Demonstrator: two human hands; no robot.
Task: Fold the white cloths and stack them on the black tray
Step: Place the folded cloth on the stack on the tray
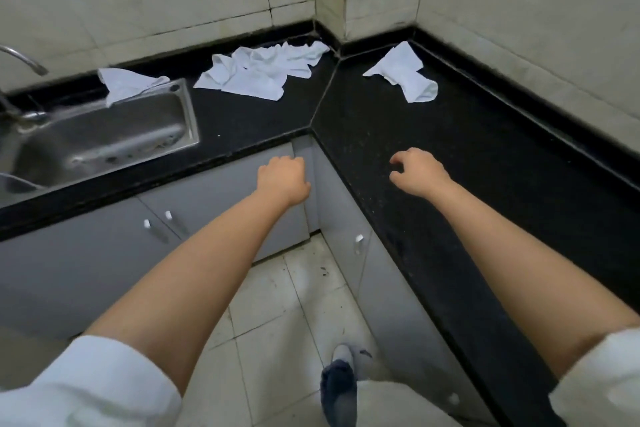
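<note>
Both hands (282,180) (417,170) empty, fingers loosely curled. Cloths (259,71) limp, light: you should pinch corners, not bunched middles.

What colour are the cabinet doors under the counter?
Plain grey cabinet doors, with small silver handles, seen in the head view.

Both forearms are bare, with white sleeves (93,381) pushed up past the elbows. Light trousers (391,406) show below, and a grey-blue sock (339,388) with a white toe.
</note>
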